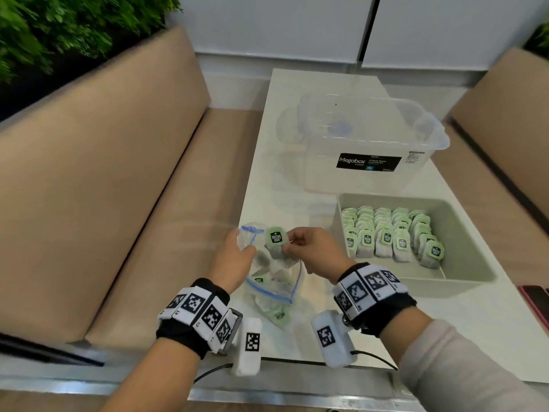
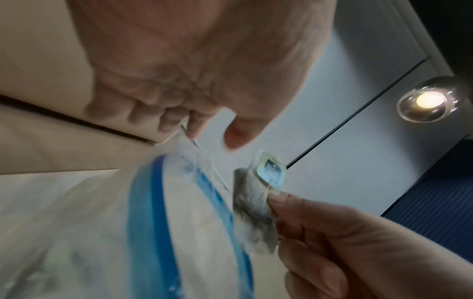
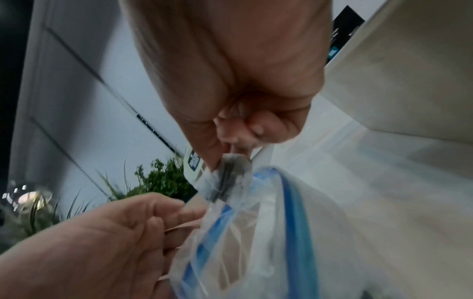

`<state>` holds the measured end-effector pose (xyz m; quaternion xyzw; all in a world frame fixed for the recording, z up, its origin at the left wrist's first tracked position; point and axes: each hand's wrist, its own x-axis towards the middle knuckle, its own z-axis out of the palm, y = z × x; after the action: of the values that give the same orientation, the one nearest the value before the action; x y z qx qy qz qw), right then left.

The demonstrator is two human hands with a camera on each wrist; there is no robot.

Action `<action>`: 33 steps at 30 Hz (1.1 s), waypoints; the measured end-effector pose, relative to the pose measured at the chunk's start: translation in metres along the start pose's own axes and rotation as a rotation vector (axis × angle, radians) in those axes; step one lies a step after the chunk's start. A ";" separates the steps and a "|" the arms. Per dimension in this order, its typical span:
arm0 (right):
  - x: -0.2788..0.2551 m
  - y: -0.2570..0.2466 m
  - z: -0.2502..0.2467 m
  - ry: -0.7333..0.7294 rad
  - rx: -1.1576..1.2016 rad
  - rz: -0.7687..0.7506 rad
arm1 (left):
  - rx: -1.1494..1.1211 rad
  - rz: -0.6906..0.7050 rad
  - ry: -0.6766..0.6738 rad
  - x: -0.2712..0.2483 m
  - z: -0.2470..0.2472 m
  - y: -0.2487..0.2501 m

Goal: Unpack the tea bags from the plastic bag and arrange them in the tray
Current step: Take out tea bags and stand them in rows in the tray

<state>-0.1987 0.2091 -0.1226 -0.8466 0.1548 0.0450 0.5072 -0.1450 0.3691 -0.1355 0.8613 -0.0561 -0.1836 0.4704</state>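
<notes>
A clear plastic bag (image 1: 271,281) with a blue zip rim lies on the white table (image 1: 371,337), with several tea bags still inside. My left hand (image 1: 234,257) grips the bag's open rim (image 2: 163,202) at its far left. My right hand (image 1: 309,248) pinches one tea bag (image 1: 276,242) with a green tag, just above the bag's mouth; the same tea bag (image 2: 258,194) shows in the left wrist view. To the right stands a grey tray (image 1: 463,272) holding several rows of upright green-tagged tea bags (image 1: 392,233).
A clear storage box (image 1: 368,144) labelled Megobox stands behind the tray. A pink phone (image 1: 537,301) lies at the table's right edge. Beige bench seats (image 1: 104,173) flank the table on both sides, with green plants (image 1: 74,25) at the back left.
</notes>
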 end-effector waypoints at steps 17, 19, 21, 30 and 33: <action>-0.025 -0.007 -0.037 0.232 0.073 -0.347 | -0.769 0.008 -0.072 0.000 0.016 0.053; -0.024 -0.001 -0.043 0.293 -0.162 -0.489 | -0.785 -0.009 -0.112 0.001 0.020 0.059; -0.022 0.002 -0.051 0.339 -0.222 -0.552 | -0.772 -0.016 -0.151 0.001 0.026 0.065; -0.017 0.002 -0.117 0.285 0.020 -0.280 | -0.575 0.136 -0.179 0.002 0.036 0.081; -0.017 -0.002 -0.138 0.261 0.007 -0.240 | -0.473 0.239 -0.311 -0.004 0.044 0.088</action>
<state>-0.2259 0.0935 -0.0510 -0.8558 0.1173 -0.1266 0.4876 -0.1580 0.2868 -0.0826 0.6767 -0.1838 -0.2647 0.6619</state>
